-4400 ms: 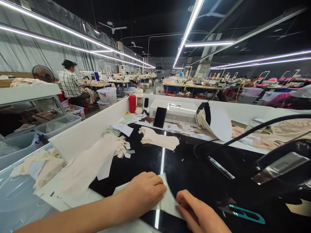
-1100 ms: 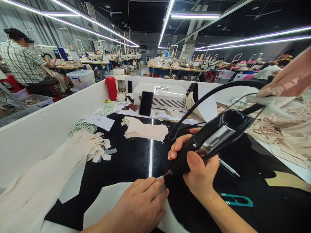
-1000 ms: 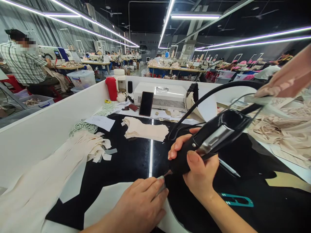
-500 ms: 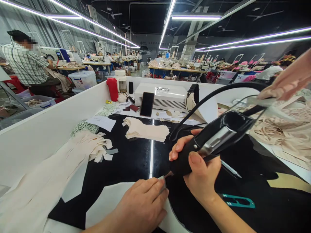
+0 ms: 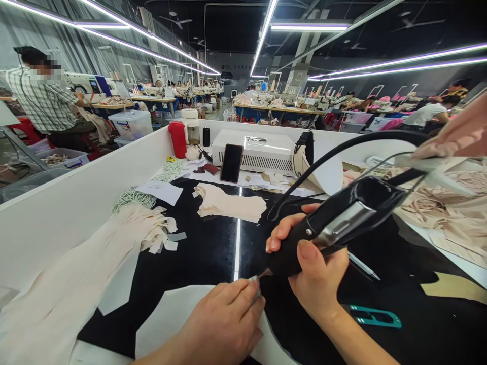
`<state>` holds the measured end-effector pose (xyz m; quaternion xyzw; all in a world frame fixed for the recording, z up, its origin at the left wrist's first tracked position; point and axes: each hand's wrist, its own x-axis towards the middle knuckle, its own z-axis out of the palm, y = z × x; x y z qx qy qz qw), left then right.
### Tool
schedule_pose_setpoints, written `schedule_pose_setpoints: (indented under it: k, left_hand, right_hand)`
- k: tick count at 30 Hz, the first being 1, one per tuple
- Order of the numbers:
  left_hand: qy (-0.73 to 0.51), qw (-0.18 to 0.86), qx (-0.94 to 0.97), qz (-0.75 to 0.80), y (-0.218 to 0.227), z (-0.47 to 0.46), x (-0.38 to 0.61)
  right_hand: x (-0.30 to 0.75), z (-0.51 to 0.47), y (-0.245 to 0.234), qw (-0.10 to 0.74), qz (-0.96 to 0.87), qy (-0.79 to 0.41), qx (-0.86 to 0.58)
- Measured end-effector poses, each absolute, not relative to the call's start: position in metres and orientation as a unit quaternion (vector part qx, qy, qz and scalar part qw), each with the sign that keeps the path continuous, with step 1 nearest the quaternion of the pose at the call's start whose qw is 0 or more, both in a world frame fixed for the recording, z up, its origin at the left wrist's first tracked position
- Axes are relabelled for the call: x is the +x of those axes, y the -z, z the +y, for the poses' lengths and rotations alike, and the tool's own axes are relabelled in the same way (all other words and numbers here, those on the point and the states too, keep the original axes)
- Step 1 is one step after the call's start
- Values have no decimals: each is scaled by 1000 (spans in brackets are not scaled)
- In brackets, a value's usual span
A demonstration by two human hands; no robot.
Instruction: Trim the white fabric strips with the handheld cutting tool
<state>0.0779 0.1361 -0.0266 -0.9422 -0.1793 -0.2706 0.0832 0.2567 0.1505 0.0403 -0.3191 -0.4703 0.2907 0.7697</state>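
Note:
My right hand grips a black corded hand tool, its metal tip touching the edge of a white fabric piece on the black tabletop. My left hand lies on that piece, fingertips pressed together right at the tool's tip. The tool's black cable arcs up and back to the right.
A teal thread snip and a pen lie right of my hand. Beige fabric stacks and a pile of cut pieces lie left. A white machine, phone and red bottle stand behind. Another person's hand reaches in at right.
Compared with 4.4 s ago my right hand has taken up the tool and brought its tip to the fabric edge. Over the last second both hands have barely moved.

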Motion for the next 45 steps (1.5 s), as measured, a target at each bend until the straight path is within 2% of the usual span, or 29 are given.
schedule_pose_setpoints:
  k: [11,19,45]
  left_hand:
    - [253,100,-946,-175,32,136,76]
    - [307,95,-930,-180,30,134,81]
    - [281,102,-934,-196,25,133,80]
  right_hand:
    - [256,151,-40,772,-469,-287,-319]
    - [256,150,-39,770,-482,-290,-302]
    - [250,151,-41,782,-454,-302,-301]
